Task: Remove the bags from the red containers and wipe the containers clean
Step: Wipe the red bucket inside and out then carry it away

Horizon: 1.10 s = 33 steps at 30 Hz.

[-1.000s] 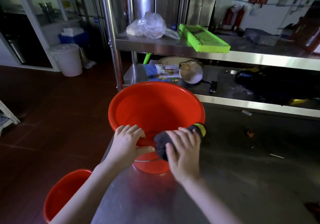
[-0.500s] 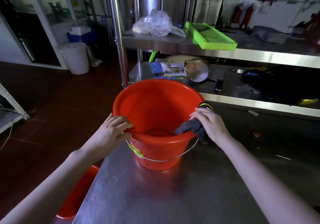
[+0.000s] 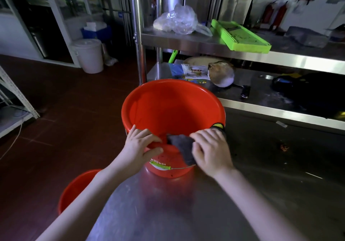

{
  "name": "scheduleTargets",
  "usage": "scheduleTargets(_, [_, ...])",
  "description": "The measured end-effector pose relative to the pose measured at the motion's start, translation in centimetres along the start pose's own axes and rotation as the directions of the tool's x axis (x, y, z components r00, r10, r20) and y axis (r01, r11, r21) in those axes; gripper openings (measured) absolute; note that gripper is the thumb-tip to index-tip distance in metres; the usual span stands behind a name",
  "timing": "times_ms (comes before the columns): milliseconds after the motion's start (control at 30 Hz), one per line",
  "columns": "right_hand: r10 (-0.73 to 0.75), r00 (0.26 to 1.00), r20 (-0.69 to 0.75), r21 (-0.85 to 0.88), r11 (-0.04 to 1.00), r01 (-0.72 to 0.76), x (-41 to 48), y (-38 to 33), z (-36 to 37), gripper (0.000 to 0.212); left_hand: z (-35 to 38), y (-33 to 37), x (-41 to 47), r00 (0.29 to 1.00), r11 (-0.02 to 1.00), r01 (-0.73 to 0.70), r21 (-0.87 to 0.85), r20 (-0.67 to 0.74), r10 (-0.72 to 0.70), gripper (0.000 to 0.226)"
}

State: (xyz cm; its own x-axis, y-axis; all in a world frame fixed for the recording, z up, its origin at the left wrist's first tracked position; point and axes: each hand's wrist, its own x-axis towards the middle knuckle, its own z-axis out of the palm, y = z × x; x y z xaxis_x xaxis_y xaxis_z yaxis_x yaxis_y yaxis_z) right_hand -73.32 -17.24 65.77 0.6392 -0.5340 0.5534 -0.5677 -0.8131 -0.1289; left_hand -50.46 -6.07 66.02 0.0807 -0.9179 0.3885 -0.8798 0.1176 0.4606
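A red bucket (image 3: 173,108) stands on the steel table (image 3: 186,209), its wire handle hanging down the front. It holds no bag. My left hand (image 3: 141,147) grips the near rim, fingers over the edge and thumb outside. My right hand (image 3: 211,150) presses a dark grey cloth (image 3: 182,146) with a black-and-yellow end onto the near rim, just right of my left hand. A second red bucket (image 3: 74,188) sits on the floor at the lower left, partly hidden by my left forearm. A crumpled clear plastic bag (image 3: 177,20) lies on the upper shelf.
Behind the bucket stands a steel rack (image 3: 242,54): a green tray (image 3: 240,35) on the upper shelf; papers, a round pale object and dark items on the lower one. A white lidded bin (image 3: 89,55) stands on the red floor at the left, a white frame at the far left.
My right hand has slid the cloth along the rim from the right side to the near edge, close to my left hand. My left hand has shifted slightly right on the rim.
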Motion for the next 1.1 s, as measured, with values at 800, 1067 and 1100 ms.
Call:
scheduleTargets(800, [0.001, 0.997, 0.077, 0.138, 0.99, -0.012, 3.8, 6.7, -0.6, 0.044, -5.2, -3.9, 0.4, 0.976, 0.982, -0.067, 0.178, 0.218, 0.027, 0.048])
scheduleTargets(1067, [0.247, 0.943, -0.223, 0.151, 0.964, -0.217, 1.6, 2.0, 0.9, 0.039, -1.8, -1.2, 0.7, 0.997, 0.994, -0.075, 0.082, -0.014, 0.077, 0.035])
scheduleTargets(1100, [0.257, 0.936, -0.239, 0.13, 0.964, -0.232, 1.0, -0.1, 1.6, 0.035, -1.5, -0.7, 0.5, 0.996, 0.993, -0.08, 0.087, -0.024, 0.083, 0.035])
